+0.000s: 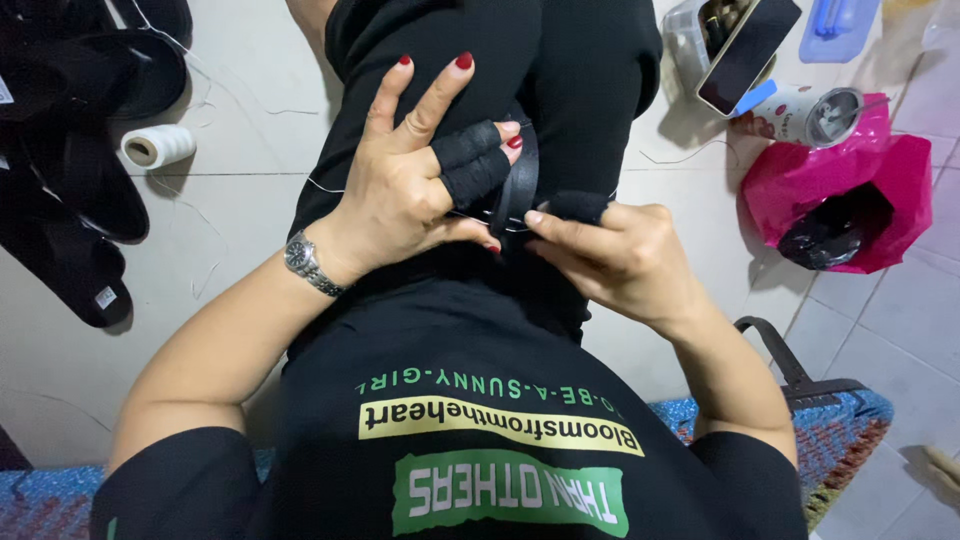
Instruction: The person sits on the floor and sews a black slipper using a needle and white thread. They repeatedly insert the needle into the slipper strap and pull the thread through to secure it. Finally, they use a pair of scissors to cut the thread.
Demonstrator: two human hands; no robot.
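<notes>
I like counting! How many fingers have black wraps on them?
3 that I can see. Two wrapped fingers are side by side on the left hand; one wrapped finger is on the right hand. Curled fingers may hide more.

it looked like a home sewing or craft spot set up on the floor: pale floor tiles (870, 330), a spool of white thread (158, 146), loose threads, dark shoe pieces (75, 190) piled at one side, a woven mat (840, 430) and a pink plastic bag (850, 190).
</notes>
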